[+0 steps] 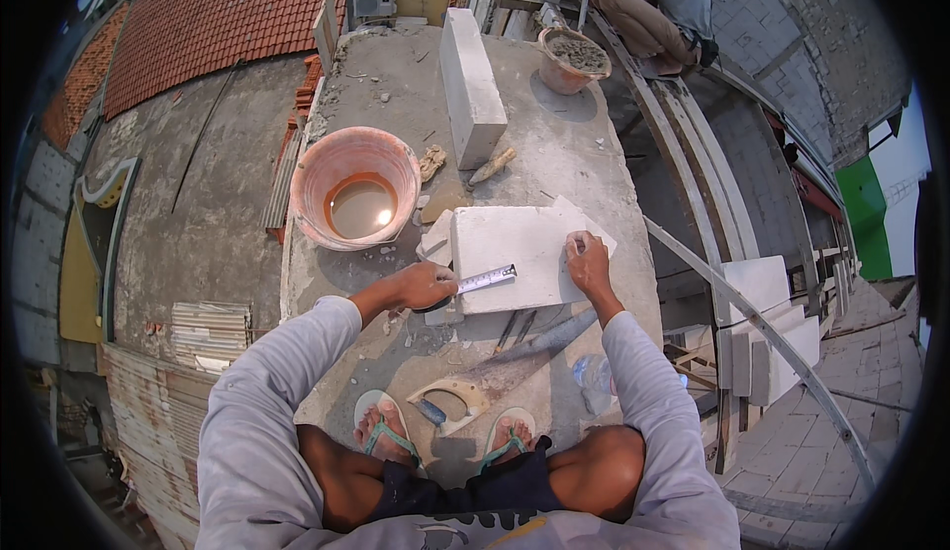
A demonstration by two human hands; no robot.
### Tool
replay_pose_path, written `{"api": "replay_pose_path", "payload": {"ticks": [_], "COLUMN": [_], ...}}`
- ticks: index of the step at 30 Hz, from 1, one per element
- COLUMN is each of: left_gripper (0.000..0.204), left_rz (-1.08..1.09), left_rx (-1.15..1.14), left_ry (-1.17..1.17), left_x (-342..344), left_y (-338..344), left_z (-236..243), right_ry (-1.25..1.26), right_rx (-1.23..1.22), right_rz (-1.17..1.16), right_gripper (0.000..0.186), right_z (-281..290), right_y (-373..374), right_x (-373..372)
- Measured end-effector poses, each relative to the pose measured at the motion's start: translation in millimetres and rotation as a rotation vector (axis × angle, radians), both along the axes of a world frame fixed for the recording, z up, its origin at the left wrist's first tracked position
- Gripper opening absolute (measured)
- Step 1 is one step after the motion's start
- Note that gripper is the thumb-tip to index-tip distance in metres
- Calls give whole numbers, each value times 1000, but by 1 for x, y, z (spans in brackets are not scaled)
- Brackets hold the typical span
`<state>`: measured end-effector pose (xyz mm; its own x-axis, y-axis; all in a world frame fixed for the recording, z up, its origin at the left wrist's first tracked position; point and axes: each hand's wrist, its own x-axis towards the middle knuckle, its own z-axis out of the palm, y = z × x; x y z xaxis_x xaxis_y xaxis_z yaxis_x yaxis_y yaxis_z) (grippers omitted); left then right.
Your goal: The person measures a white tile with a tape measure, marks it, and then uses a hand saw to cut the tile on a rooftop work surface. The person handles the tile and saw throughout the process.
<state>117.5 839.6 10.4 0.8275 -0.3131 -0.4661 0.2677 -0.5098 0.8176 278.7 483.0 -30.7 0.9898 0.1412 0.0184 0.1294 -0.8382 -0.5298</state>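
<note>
My left hand (426, 283) grips a tape measure (483, 278), whose short extended blade lies over the white block (510, 233) in front of me. My right hand (588, 265) rests at the block's right side, fingers pinched; whatever they may hold is too small to make out. The block lies on other white pieces on the concrete slab. Below it is a handsaw (505, 372) with a light handle. A trowel (492, 166) with a wooden handle lies above it, beside an upright white block (470, 85).
A pink bucket (312, 174) of cloudy water stands left, a mortar bucket (564, 80) at the back. A plastic bottle (594, 382) lies by my right arm. Beyond the slab's edges are lower roofs, beams (693, 154) and stacked blocks (752, 293). Another person (668, 11) crouches at upper right.
</note>
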Motion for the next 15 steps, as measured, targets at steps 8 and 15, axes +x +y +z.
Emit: {"api": "replay_pose_path", "payload": {"ticks": [8,15], "left_gripper": [49,48], "left_rz": [-1,3], "left_rx": [6,3], "left_ry": [28,45], "left_x": [0,0], "left_y": [-2,1], "left_z": [8,3], "right_ry": [1,9], "right_rx": [-6,0], "right_rz": [19,39], "right_gripper": [25,28], "right_z": [-6,1], "right_y": [-5,-2], "right_x": [4,7]}}
